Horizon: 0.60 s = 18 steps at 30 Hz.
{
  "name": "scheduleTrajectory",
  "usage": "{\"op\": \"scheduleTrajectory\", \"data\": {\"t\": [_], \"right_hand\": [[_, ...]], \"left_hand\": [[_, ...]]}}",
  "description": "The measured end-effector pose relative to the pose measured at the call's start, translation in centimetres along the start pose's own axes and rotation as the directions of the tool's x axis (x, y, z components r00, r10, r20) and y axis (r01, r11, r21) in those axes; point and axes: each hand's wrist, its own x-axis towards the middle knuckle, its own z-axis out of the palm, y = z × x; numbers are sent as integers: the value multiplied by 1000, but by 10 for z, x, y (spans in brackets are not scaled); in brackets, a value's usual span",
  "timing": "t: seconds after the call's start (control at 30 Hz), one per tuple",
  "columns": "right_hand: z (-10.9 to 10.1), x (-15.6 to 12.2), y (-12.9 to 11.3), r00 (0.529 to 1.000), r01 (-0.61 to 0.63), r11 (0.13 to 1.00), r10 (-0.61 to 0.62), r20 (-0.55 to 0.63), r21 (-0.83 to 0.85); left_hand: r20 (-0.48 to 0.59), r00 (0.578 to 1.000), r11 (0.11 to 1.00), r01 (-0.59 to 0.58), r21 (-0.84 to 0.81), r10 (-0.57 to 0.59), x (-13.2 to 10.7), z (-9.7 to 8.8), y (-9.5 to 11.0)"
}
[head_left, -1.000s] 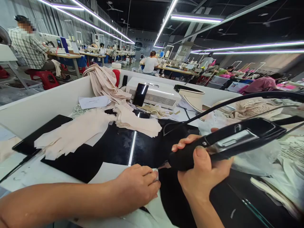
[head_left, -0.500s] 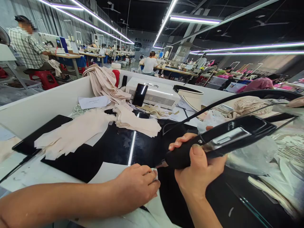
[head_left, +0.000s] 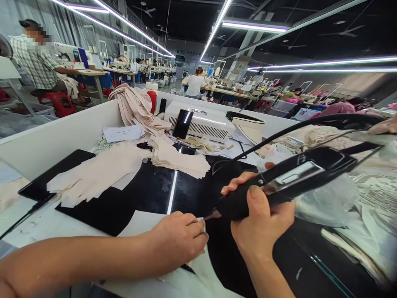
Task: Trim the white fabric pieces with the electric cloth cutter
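My right hand (head_left: 263, 223) is wrapped round a corded black handheld tool (head_left: 288, 178) with a silver panel on its side. The tool tilts down to the left, and its narrow metal tip (head_left: 214, 215) points at my left fingers. My left hand (head_left: 181, 240) is closed in a pinch on a small white wad (head_left: 202, 223), which meets the tip; most of the wad is hidden by my fingers. Under my left hand lies a white sheet (head_left: 142, 221) on the glossy black board (head_left: 155, 190). Beyond it rest stacked pale pink fabric pieces (head_left: 99, 171).
A white ventilated box (head_left: 201, 122) with a phone (head_left: 182, 123) leaning on it stands at the back. Black cable (head_left: 263, 142) arches to the right, over plastic bags (head_left: 328, 203) and lace. At far right another person's hand (head_left: 384, 126) shows. A low white wall (head_left: 62, 136) borders the table.
The rear end of the tool and its cable have dipped slightly and shifted a little left. Both hands keep their grips. At the far right, the other person's hand has moved slightly left.
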Motion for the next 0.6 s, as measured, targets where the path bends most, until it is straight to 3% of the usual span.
{"op": "scheduleTrajectory", "data": {"t": [0.23, 0.33, 0.43, 0.6], "right_hand": [[-19, 12, -35, 1000, 1, 973, -7, -23, -230], [-26, 8, -44, 995, 15, 973, -36, -91, -229], [-33, 0, -46, 990, 11, 981, -38, -136, -195], [-39, -11, -42, 995, 28, 984, -45, -94, -178]], "left_hand": [[28, 994, 991, 100, 84, -103, -1, -11, -41], [-32, 992, 988, 127, 90, -124, -1, -20, -51], [-115, 991, 997, 70, 45, -64, 1, -27, -40], [-46, 996, 990, -84, -109, 80, -1, -30, -12]]}}
